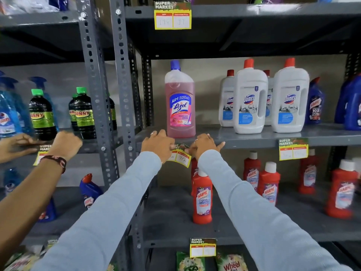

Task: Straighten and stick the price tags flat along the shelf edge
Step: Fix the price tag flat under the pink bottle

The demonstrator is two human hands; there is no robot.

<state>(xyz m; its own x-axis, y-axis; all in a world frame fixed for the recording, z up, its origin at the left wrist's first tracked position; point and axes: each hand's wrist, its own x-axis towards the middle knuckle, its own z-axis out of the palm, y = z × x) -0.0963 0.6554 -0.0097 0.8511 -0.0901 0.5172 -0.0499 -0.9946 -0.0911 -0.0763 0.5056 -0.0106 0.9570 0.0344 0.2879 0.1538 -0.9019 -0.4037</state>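
A crooked yellow price tag (182,156) hangs tilted on the grey shelf edge (250,142) below the pink Lizol bottle (180,102). My left hand (157,143) presses its upper left part against the edge, covering that corner. My right hand (206,146) pinches the tag's upper right side, forefinger stretched along the edge. Both hands touch the tag. Other tags sit on the same edge at the right (293,149), on the top shelf (172,16) and on the lower shelf (203,248).
Another person's two hands (64,143) work on a tag (43,153) on the neighbouring left rack. White Domex bottles (251,100) stand on the shelf to the right. Red Harpic bottles (202,196) stand below. Grey perforated uprights (125,90) separate the racks.
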